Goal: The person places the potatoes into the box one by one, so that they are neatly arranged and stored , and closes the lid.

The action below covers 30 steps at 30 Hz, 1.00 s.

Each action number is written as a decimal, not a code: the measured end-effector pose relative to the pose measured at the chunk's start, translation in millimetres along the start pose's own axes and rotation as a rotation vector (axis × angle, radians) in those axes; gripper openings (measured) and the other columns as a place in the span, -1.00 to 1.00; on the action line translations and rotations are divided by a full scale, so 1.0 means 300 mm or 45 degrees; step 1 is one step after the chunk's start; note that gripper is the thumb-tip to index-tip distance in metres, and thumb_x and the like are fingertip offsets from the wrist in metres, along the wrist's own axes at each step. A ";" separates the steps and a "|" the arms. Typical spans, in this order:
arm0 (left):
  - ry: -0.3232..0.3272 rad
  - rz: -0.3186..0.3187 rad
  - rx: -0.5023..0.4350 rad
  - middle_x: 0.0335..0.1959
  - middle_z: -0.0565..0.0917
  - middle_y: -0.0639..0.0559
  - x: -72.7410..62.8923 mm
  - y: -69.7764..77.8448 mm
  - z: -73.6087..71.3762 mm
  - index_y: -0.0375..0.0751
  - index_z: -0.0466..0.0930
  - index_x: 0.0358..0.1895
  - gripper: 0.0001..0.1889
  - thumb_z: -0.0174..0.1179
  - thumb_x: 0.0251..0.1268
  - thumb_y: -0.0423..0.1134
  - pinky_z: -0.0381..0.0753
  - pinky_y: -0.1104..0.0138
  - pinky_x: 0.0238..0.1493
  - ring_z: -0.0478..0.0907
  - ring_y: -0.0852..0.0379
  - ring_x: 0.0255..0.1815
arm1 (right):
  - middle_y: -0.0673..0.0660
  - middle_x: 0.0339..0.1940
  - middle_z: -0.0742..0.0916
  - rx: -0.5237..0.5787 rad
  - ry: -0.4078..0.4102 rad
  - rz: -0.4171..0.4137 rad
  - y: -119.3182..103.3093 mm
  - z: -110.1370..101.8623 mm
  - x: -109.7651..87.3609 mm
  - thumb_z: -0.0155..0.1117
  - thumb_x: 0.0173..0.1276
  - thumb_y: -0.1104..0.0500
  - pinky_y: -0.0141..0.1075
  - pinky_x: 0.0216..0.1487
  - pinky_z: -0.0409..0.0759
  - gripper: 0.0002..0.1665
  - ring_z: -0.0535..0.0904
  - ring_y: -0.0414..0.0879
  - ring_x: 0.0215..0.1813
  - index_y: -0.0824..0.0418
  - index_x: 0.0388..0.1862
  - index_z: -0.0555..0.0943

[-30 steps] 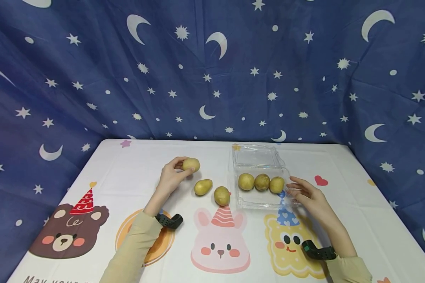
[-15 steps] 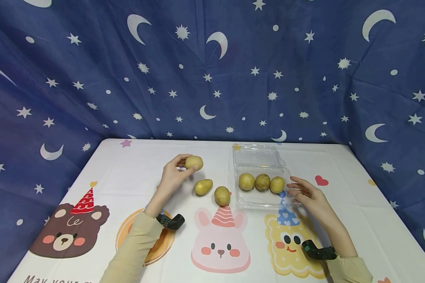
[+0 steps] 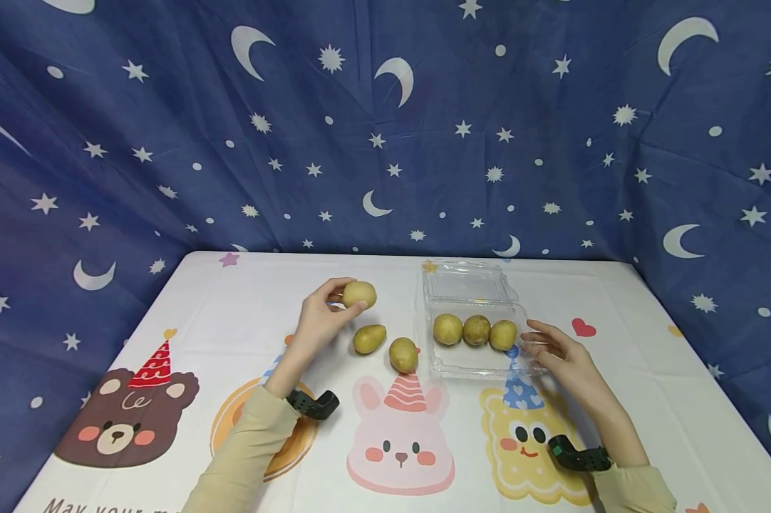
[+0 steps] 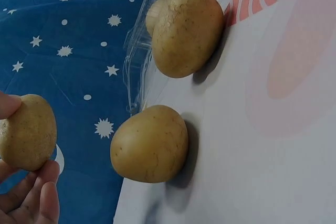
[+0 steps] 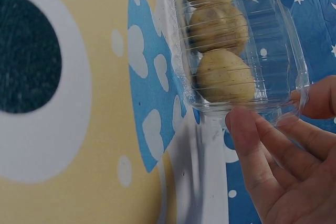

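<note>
My left hand [image 3: 324,317] holds a potato [image 3: 360,294] between thumb and fingers, raised off the table; in the left wrist view this potato [image 4: 29,132] is at the left edge. Below it on the cloth lie an oblong potato [image 3: 369,339] and a rounder potato [image 3: 403,355]. To the right stands a clear plastic box [image 3: 469,367], its lid folded back, with a row of 3 potatoes [image 3: 477,330] inside. My right hand [image 3: 561,356] grips the box's right edge; in the right wrist view its fingers [image 5: 249,145] press the side wall and one digit reaches the rim.
A white tablecloth [image 3: 283,278] with printed cartoon animals covers the table. Behind it hangs a dark blue curtain [image 3: 334,206] with moons and stars. The box's lid [image 3: 465,281] lies toward the back edge of the table.
My left hand has moved a little to the right with its potato, closer to the box. The right hand and the box have stayed in place.
</note>
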<state>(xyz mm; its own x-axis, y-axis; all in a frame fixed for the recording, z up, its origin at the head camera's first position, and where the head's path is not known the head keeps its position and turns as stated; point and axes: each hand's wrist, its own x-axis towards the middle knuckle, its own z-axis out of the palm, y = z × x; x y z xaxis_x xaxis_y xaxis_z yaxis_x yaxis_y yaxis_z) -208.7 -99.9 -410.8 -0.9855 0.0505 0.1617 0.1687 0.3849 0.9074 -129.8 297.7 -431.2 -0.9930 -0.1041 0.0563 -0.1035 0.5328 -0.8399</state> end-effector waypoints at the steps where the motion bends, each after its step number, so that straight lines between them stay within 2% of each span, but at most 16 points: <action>1: -0.001 0.007 0.005 -0.03 0.67 -0.16 -0.001 0.002 0.002 -0.13 0.55 0.15 -0.49 0.40 0.07 -0.21 0.55 0.51 -0.19 0.60 0.00 -0.04 | 0.43 0.14 0.60 0.003 0.000 0.000 0.000 0.000 0.000 0.02 0.42 0.30 -0.53 -0.14 0.60 -0.43 0.57 -0.47 -0.06 0.35 0.40 0.28; 12: -0.037 0.061 0.004 -0.04 0.66 -0.13 -0.016 0.027 0.021 -0.14 0.55 0.14 -0.49 0.41 0.06 -0.20 0.62 0.24 -0.11 0.60 0.00 -0.07 | 0.43 0.15 0.59 0.018 -0.001 0.000 -0.001 -0.001 0.001 0.02 0.44 0.29 -0.53 -0.15 0.60 -0.42 0.56 -0.48 -0.06 0.35 0.41 0.26; 21: -0.089 0.153 0.027 -0.02 0.63 -0.14 -0.030 0.050 0.044 -0.18 0.54 0.15 -0.49 0.40 0.06 -0.23 0.64 0.15 -0.09 0.58 -0.01 -0.08 | 0.43 0.15 0.59 0.029 -0.002 -0.017 -0.004 -0.009 -0.001 0.02 0.44 0.30 -0.55 -0.14 0.58 -0.43 0.54 -0.53 -0.06 0.35 0.41 0.26; 26: -0.118 0.173 0.007 -0.01 0.63 -0.13 -0.042 0.066 0.060 -0.18 0.55 0.14 -0.49 0.41 0.05 -0.24 0.64 0.11 -0.07 0.58 -0.03 -0.07 | 0.43 0.15 0.59 0.034 -0.004 -0.021 -0.007 -0.009 -0.002 0.03 0.44 0.31 -0.55 -0.14 0.58 -0.42 0.54 -0.52 -0.05 0.35 0.41 0.26; 30: -0.131 0.190 0.003 -0.02 0.63 -0.13 -0.051 0.065 0.077 -0.17 0.56 0.13 -0.50 0.41 0.05 -0.25 0.64 0.15 -0.09 0.58 -0.02 -0.08 | 0.43 0.16 0.59 0.038 -0.008 -0.007 -0.008 -0.007 -0.001 0.03 0.44 0.30 -0.55 -0.14 0.58 -0.42 0.54 -0.52 -0.06 0.35 0.42 0.26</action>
<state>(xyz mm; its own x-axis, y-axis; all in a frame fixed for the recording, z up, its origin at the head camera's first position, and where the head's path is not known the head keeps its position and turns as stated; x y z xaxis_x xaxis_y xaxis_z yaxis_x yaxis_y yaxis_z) -190.9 -72.0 -404.6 -0.9460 0.2014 0.2539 0.3134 0.3684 0.8753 -129.3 298.2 -427.9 -0.9920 -0.1120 0.0574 -0.1068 0.5069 -0.8554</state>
